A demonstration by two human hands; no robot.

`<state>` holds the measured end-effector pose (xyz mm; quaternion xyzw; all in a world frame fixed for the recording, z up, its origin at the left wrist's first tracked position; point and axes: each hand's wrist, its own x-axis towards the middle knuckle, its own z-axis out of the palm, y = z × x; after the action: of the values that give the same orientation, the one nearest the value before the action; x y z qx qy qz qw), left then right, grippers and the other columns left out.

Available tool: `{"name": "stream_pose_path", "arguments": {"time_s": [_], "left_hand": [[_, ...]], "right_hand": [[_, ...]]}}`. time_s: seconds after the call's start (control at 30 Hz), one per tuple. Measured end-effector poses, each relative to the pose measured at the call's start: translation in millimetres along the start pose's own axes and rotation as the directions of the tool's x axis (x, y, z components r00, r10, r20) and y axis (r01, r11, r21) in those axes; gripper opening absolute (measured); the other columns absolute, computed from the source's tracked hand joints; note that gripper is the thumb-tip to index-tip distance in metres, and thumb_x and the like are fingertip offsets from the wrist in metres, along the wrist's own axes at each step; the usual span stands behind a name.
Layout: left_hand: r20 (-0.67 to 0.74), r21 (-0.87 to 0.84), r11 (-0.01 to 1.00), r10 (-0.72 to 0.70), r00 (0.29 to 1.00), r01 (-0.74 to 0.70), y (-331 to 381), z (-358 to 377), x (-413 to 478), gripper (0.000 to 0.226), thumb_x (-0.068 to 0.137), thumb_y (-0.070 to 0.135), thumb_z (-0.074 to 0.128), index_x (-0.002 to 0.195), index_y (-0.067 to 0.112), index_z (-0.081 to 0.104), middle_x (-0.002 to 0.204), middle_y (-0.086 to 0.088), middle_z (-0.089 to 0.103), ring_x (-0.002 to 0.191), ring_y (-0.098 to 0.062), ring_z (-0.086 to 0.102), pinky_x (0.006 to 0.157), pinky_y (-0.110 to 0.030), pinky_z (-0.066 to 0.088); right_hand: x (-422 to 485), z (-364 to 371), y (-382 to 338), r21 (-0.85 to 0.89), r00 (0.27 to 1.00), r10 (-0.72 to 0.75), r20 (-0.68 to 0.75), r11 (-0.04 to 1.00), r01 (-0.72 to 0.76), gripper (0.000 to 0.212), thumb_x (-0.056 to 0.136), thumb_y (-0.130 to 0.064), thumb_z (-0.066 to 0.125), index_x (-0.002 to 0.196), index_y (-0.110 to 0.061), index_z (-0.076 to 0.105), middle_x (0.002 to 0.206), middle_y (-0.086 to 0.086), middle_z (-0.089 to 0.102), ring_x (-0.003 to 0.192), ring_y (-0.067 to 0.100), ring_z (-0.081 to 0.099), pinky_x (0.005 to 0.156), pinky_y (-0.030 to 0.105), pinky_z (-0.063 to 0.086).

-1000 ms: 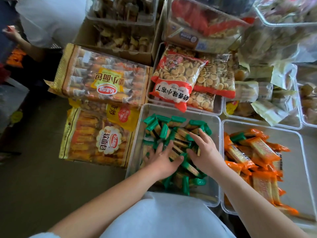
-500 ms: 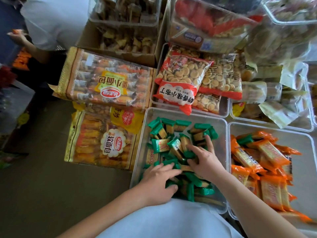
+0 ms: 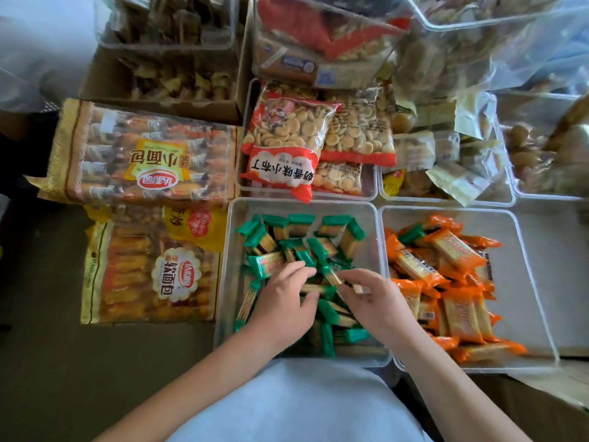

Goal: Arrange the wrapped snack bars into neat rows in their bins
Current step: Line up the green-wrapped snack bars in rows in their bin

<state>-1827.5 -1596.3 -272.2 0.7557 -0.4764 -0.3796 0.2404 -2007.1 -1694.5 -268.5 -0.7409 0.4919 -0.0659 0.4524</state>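
While the right hand (image 3: pixel 371 303) pinches one of the green bars (image 3: pixel 299 247) between thumb and fingertips, the left hand (image 3: pixel 282 303) lies with bent fingers on the heap just beside it. Whether it really grips a bar I cannot tell, because its fingers cover the place. Both hands are over the near middle of the clear bin (image 3: pixel 230 275). The green bars fill this bin in a loose heap, mostly crossing each other, so neat rows are not yet made.

I judge that each bar is very light, with a smooth, slippery film wrapper and a crisp wafer inside that can break under hard pressing. It is better to take a bar at the middle of its long sides with soft pressure, not by the flat green ends, which bend and slip.

Just right of the clear bin stands a second bin (image 3: pixel 526 282) with orange bars (image 3: pixel 452 253), also in disorder, and a stray green bar (image 3: pixel 411 235) lies among them.
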Motion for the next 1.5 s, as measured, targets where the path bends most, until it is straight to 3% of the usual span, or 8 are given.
{"name": "stream_pose_path", "arguments": {"time_s": [0.2, 0.37, 0.47, 0.6, 0.77, 0.93, 1.3, 1.5], "left_hand": [[0.117, -0.003, 0.986, 0.167, 0.979, -0.168, 41.0, 41.5, 13.0, 0.039, 0.101, 0.022, 0.061, 0.14, 0.019, 0.061, 0.153, 0.006, 0.048, 0.14, -0.011, 0.042, 0.111, -0.016, 0.027], [0.215, 0.16, 0.87, 0.431, 0.876, -0.467, 67.8, 80.3, 17.2, 0.043, 0.094, 0.021, 0.06, 0.136, 0.012, 0.065, 0.149, -0.01, 0.056, 0.142, -0.031, 0.046, 0.124, -0.042, 0.033], [0.34, 0.241, 0.762, 0.514, 0.788, -0.601, 75.5, 103.3, 13.9, 0.038, 0.091, 0.028, 0.065, 0.126, 0.013, 0.071, 0.135, -0.009, 0.066, 0.142, -0.032, 0.048, 0.125, -0.043, 0.027], [0.32, 0.342, 0.769, 0.445, 0.837, -0.54, 69.6, 114.3, 5.6, 0.036, 0.098, 0.037, 0.057, 0.123, 0.017, 0.073, 0.135, 0.002, 0.065, 0.151, -0.02, 0.038, 0.129, -0.04, 0.021], [0.132, 0.39, 0.86, 0.301, 0.944, -0.329, 96.1, 133.7, -0.6, 0.037, 0.099, 0.039, 0.055, 0.124, 0.019, 0.073, 0.132, 0.006, 0.069, 0.148, -0.017, 0.043, 0.131, -0.037, 0.009], [0.038, 0.332, 0.931, 0.151, 0.988, -0.154, 136.5, 164.8, -22.1, 0.051, 0.104, 0.044, 0.056, 0.15, 0.023, 0.053, 0.164, 0.003, 0.039, 0.155, -0.021, 0.029, 0.128, -0.033, 0.008], [0.357, 0.525, 0.779, 0.166, 0.919, -0.344, 136.1, 176.9, 24.7, 0.037, 0.093, 0.044, 0.069, 0.128, 0.033, 0.066, 0.119, 0.013, 0.059, 0.12, -0.015, 0.046, 0.105, -0.039, 0.044], [0.215, 0.39, 0.834, 0.331, 0.919, -0.392, 136.0, 149.2, 61.6, 0.04, 0.092, 0.046, 0.074, 0.126, 0.027, 0.068, 0.109, 0.007, 0.066, 0.107, -0.021, 0.058, 0.087, -0.045, 0.054]], "right_hand": [[-37.6, -31.8, 10.2, 0.079, 0.989, 0.139, -0.053, 0.988, -0.134, 0.019, 0.099, -0.025, 0.067, 0.114, -0.034, 0.073, 0.103, -0.024, 0.072, 0.095, -0.011, 0.065, 0.078, 0.007, 0.051], [-84.0, -62.5, 32.7, 0.007, 0.954, 0.211, -0.215, 0.977, -0.215, 0.018, 0.098, -0.029, 0.067, 0.115, -0.03, 0.075, 0.102, -0.02, 0.073, 0.09, -0.004, 0.067, 0.081, 0.021, 0.058], [-108.5, -80.0, 55.8, 0.006, 0.921, 0.292, -0.257, 0.954, -0.3, 0.022, 0.096, -0.034, 0.069, 0.117, -0.03, 0.075, 0.105, -0.021, 0.072, 0.095, -0.003, 0.066, 0.086, 0.025, 0.057], [-121.6, -109.2, 78.5, 0.013, 0.93, 0.308, -0.201, 0.95, -0.312, 0.019, 0.097, -0.039, 0.068, 0.116, -0.037, 0.071, 0.103, -0.025, 0.07, 0.096, -0.01, 0.064, 0.08, 0.013, 0.052], [-120.1, -144.9, 103.4, -0.114, 0.973, 0.23, -0.034, 0.966, -0.232, 0.03, 0.096, -0.05, 0.064, 0.122, -0.035, 0.07, 0.106, -0.022, 0.07, 0.099, -0.001, 0.066, 0.09, 0.027, 0.055], [-119.0, -194.5, 121.4, -0.269, 0.981, 0.174, 0.087, 0.952, -0.145, 0.038, 0.098, -0.053, 0.058, 0.132, -0.037, 0.063, 0.125, -0.018, 0.066, 0.116, 0.007, 0.063, 0.094, 0.027, 0.052], [-80.7, -209.8, 153.9, -0.447, 0.942, 0.276, 0.193, 0.879, -0.166, 0.055, 0.09, -0.05, 0.071, 0.141, -0.036, 0.055, 0.137, -0.01, 0.059, 0.12, 0.017, 0.061, 0.101, 0.034, 0.052], [-56.8, -194.1, 151.8, -0.649, 0.93, 0.283, 0.236, 0.758, -0.065, 0.097, 0.076, -0.064, 0.079, 0.148, -0.04, 0.02, 0.132, -0.001, 0.044, 0.102, 0.019, 0.054, 0.087, 0.033, 0.056]]}}
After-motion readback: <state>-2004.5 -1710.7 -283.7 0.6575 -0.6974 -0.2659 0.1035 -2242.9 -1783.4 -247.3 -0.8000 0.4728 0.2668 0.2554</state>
